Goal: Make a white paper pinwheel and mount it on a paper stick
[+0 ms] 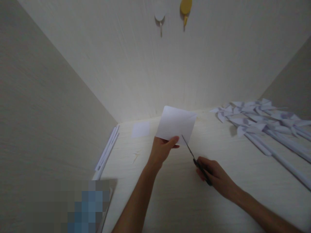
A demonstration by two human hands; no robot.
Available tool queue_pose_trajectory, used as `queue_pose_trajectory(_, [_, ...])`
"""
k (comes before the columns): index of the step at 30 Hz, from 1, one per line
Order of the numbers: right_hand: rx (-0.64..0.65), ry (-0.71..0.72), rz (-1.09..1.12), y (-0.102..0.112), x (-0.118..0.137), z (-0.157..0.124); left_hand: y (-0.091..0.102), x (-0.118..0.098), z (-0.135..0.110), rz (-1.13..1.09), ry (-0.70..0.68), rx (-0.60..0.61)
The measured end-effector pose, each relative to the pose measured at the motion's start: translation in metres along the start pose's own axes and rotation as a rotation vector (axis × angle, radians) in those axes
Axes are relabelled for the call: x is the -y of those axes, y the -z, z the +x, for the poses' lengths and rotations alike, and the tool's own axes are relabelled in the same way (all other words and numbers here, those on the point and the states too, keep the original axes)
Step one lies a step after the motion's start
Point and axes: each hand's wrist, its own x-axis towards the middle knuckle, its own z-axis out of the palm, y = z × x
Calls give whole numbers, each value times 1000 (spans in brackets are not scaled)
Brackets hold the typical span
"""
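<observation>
A white, roughly square sheet of paper (pixel 176 124) is held up above the table by my left hand (pixel 163 149), its thumb on top near the lower edge. In my right hand (pixel 212 174) is a pair of scissors (pixel 190 152) with dark handles. The blades point up and left, and their tips lie at the lower right part of the sheet. Whether the blades are cutting into it I cannot tell. Behind and left of the held sheet, another white paper square (pixel 141 129) lies flat on the table.
Several paper pinwheels (pixel 252 124) on rolled white sticks lie at the right. White paper rolls (pixel 107 149) rest along the left wall. Small scraps (pixel 136 156) lie on the pale table (pixel 175 200). Two hooks (pixel 186 8) hang on the back wall; a blurred patch covers the lower left.
</observation>
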Motion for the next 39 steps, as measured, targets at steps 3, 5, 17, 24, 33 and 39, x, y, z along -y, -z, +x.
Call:
queue_pose_trajectory(3, [0,6,1,0,-1,0,0,0,0,10,-4,17])
queue_pose_trajectory(5, [1,-10,8,-1,-2,0,0,1,-1,16,-4,28])
queue_pose_trajectory(17, [-48,-7,9,-1,3,-1,-6,2,-5,36,53,59])
queue_pose_trajectory(24, [-55,17,41,0,3,-1,-9,2,-7,22,50,85])
queue_pose_trajectory(33, [-63,12,-11,-1,0,0,-7,3,-5,38,42,68])
queue_pose_trajectory(39, [-69,-2,-25,0,-2,0,-7,4,-4,37,45,71])
